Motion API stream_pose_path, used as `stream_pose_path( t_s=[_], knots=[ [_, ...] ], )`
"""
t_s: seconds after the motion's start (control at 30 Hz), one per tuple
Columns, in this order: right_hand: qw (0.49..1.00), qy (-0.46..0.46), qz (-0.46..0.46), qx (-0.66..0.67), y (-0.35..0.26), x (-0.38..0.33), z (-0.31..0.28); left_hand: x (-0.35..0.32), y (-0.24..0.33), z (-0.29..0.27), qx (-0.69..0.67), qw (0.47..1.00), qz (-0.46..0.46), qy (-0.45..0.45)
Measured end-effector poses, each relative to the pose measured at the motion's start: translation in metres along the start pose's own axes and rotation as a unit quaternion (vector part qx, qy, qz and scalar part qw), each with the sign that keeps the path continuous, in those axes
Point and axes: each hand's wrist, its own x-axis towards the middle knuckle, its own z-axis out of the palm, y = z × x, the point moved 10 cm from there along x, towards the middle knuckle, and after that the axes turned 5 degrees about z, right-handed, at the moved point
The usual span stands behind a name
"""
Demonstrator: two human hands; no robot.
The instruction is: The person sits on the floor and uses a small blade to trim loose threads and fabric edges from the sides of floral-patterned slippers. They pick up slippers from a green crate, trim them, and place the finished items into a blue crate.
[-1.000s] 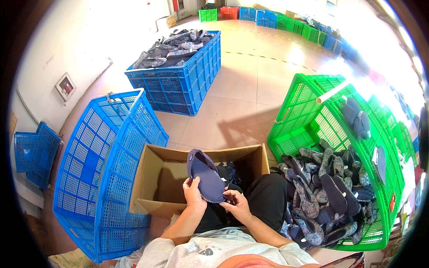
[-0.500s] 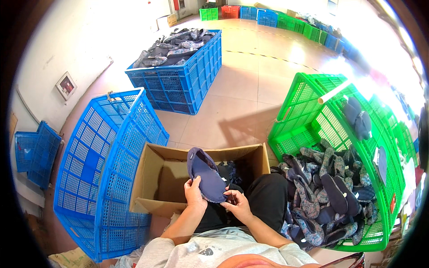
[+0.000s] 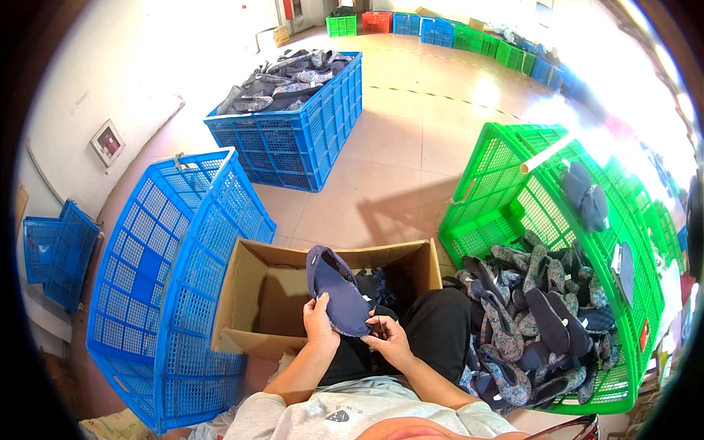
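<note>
My left hand (image 3: 320, 323) is closed on a navy slipper (image 3: 339, 297), its thumb lying across the flat sole. The slipper is tilted up, with its heel end away from me and its toe end toward my lap. At that toe edge, my right hand (image 3: 390, 342) is closed with the fingers pinched together. A small dark thing shows between its fingers, too small to name. Beneath and beyond both hands stands an open cardboard box (image 3: 257, 341), with dark pieces inside at its right end that I cannot make out.
To my right, a tipped green crate (image 3: 477, 165) spills over with patterned and navy slippers (image 3: 506, 330). An upended blue crate (image 3: 158, 293) stands at my left. Farther off, another blue crate (image 3: 330, 121) is heaped with slippers. More crates (image 3: 469, 40) line the far wall.
The slipper and both hands stay nearly in place, with only a very slight shift of the slipper's angle. The whole view has tilted a little.
</note>
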Motion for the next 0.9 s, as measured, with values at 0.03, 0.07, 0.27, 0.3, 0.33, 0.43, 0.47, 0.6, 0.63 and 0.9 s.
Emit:
stream_pose_path(
  t_s=[0.03,0.07,0.27,0.3,0.33,0.43,0.47,0.6,0.63,0.9],
  knots=[
    [1.000,0.002,-0.001,-0.002,0.001,0.000,-0.001,0.000,-0.001,0.001,-0.002,1.000,-0.002,-0.002],
    [1.000,0.005,-0.001,-0.004,0.002,0.000,-0.002,0.000,-0.002,0.002,-0.003,1.000,-0.004,-0.004],
    [0.999,0.007,-0.033,0.026,-0.002,0.004,-0.004,0.005,-0.005,0.003,0.016,0.999,0.015,-0.029],
    [0.999,0.006,-0.036,0.008,-0.013,0.003,0.000,0.002,-0.001,0.004,0.011,0.999,0.018,-0.033],
    [0.999,0.007,-0.042,0.004,-0.012,0.003,-0.001,0.005,-0.004,0.002,0.012,0.999,0.009,-0.043],
    [0.998,0.014,-0.055,0.000,-0.020,0.001,-0.002,-0.002,-0.003,0.008,0.021,0.999,0.001,-0.034],
    [0.998,0.015,-0.058,-0.002,-0.023,0.000,-0.002,0.000,-0.005,0.008,0.019,0.999,-0.002,-0.039],
    [0.998,0.025,-0.051,-0.038,-0.020,0.000,-0.006,0.001,-0.008,0.009,0.022,0.999,-0.008,-0.049],
    [0.998,0.023,-0.050,-0.028,-0.020,0.000,-0.006,0.001,-0.008,0.009,0.021,0.998,-0.010,-0.051],
    [0.999,0.008,-0.036,-0.014,-0.016,0.000,-0.003,0.001,-0.006,0.006,0.021,0.999,-0.009,-0.046]
  ],
)
